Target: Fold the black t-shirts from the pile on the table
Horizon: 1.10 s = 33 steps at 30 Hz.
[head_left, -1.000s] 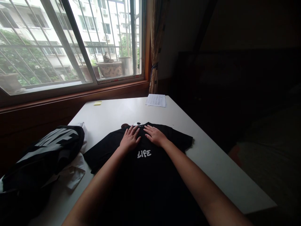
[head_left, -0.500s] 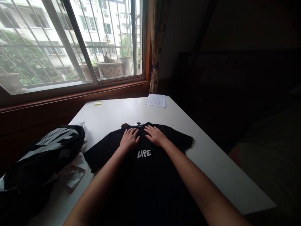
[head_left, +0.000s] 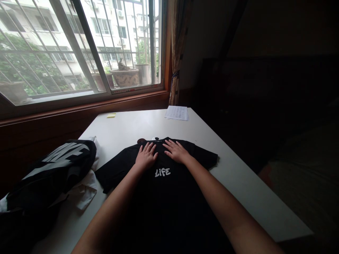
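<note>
A black T-shirt [head_left: 164, 197] lies spread out on the white table, its collar at the far side and both short sleeves stretched outward. White lettering [head_left: 162, 172] shows below the collar. My left hand [head_left: 146, 155] rests flat on the shirt left of the collar, fingers spread. Right of the collar, my right hand [head_left: 176, 150] also lies flat with its fingers apart. Just past the neckline are a brown round thing [head_left: 141, 140] and a white tag-like piece [head_left: 156, 138] with a dark spot, both partly covered by the shirt. My forearms hide part of the shirt's sides.
On the left of the white table [head_left: 132, 123] is a pile of black and white clothes [head_left: 66, 158]. Printed papers [head_left: 177, 113] and a yellow sticky note [head_left: 111, 115] lie at the far edge. Beyond stands a barred window [head_left: 79, 49] with a tied curtain [head_left: 174, 70].
The whole view has shifted very slightly. Both hands stay flat at the same places on the T-shirt, and the shirt lies as before.
</note>
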Motion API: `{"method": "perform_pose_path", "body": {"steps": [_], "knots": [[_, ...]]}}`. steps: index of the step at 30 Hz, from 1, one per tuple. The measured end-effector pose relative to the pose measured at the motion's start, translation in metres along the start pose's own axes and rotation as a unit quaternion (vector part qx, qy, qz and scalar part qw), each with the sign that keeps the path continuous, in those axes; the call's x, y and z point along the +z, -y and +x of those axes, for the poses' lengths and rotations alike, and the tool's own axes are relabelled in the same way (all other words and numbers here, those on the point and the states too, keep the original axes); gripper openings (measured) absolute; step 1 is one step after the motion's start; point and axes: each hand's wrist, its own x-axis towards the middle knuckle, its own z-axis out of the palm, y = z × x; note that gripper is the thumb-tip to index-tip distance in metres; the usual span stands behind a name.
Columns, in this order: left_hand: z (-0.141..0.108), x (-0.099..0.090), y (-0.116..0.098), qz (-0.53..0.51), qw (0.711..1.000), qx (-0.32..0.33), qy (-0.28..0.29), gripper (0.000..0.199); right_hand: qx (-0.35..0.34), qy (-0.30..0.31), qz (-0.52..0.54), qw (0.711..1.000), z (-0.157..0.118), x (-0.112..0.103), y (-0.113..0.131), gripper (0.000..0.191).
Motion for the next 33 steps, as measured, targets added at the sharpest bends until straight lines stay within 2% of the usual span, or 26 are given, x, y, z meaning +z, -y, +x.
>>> {"method": "perform_pose_path", "body": {"steps": [4, 10, 19, 23, 33], "knots": [[0.0, 0.003, 0.001, -0.001, 1.0, -0.024, -0.019, 0.066, 0.006, 0.004, 0.003, 1.0, -0.001, -0.002, 0.0, 0.063], [0.002, 0.005, 0.002, -0.01, 0.999, -0.043, 0.011, 0.072, 0.011, -0.021, 0.013, 1.0, -0.008, -0.002, -0.001, 0.069], [0.003, 0.003, 0.004, -0.016, 0.998, -0.056, 0.027, 0.073, 0.032, 0.01, -0.006, 0.999, -0.017, -0.001, -0.019, 0.074], [0.004, 0.0, 0.008, -0.02, 0.997, -0.061, 0.035, 0.073, 0.045, 0.01, -0.011, 0.999, -0.024, -0.002, -0.037, 0.074], [0.002, -0.007, 0.007, 0.007, 0.996, -0.063, 0.058, 0.076, 0.101, -0.005, -0.016, 0.995, -0.061, -0.012, -0.101, 0.073]]}}
